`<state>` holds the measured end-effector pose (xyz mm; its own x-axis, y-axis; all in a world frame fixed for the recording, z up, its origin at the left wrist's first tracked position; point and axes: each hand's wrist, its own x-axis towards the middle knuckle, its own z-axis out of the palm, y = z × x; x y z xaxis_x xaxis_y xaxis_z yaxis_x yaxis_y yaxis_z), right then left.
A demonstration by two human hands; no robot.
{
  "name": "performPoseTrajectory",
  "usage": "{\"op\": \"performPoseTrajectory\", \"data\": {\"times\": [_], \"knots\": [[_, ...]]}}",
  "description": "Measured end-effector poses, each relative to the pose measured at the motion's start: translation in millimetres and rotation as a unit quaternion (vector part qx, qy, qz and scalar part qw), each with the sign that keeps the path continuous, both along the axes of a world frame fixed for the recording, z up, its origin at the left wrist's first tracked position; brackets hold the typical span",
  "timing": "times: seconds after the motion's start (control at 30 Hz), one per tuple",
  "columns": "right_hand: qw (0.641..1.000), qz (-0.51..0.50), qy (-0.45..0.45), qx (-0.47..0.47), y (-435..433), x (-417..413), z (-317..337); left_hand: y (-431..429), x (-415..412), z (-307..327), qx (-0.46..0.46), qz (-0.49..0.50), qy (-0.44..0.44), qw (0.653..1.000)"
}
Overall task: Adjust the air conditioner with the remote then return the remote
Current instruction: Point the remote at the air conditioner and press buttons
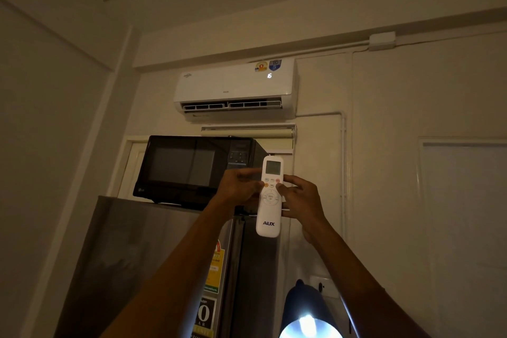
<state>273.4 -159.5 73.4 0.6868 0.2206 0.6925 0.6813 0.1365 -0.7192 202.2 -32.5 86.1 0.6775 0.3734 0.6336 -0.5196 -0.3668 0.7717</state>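
Gripping the remote (pixel 270 196) from both sides, the fingers (pixel 290 181) of both hands curl around its white body at the button area. Left hand (pixel 238 186) wraps the remote's left edge, thumb lying on the lower left buttons. Right hand (pixel 300 199) wraps the right edge, thumb tip resting on the buttons just below the red one. Remote stands upright, screen end up, "AUX" lettering near its lower end, which hangs free below both hands. Its small screen is grey; digits unreadable.

Air conditioner (pixel 236 89) is mounted high on the wall, straight above the remote and well apart from it. Its louvre is open, a lit number glows on the right of its front panel, and two stickers sit above that.

Microwave (pixel 196 169) sits left of the remote and behind it, black, door shut, resting on top of the fridge (pixel 153 263). Fridge is below-left of the remote, stickers on its door. Lit lamp (pixel 308 318) is below the remote, at the frame's bottom edge. Room dim.
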Motion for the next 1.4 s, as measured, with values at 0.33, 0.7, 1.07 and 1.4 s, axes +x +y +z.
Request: {"op": "performPoseTrajectory", "data": {"times": [0.33,0.7,1.07,1.4], "knots": [[1.0,0.003,0.009,0.002,-1,9,8,-3,5,8,0.004,0.008,0.003,1.0],[1.0,0.005,-0.023,0.015,-5,3,47,-15,-4,38,-0.011,0.026,-0.036,0.999],[0.999,0.01,-0.036,-0.004,-4,0,50,-15,-10,38,-0.023,0.028,-0.044,0.998],[1.0,0.016,-0.02,0.003,-5,0,45,-16,-10,32,-0.029,0.025,-0.041,0.998]]}}
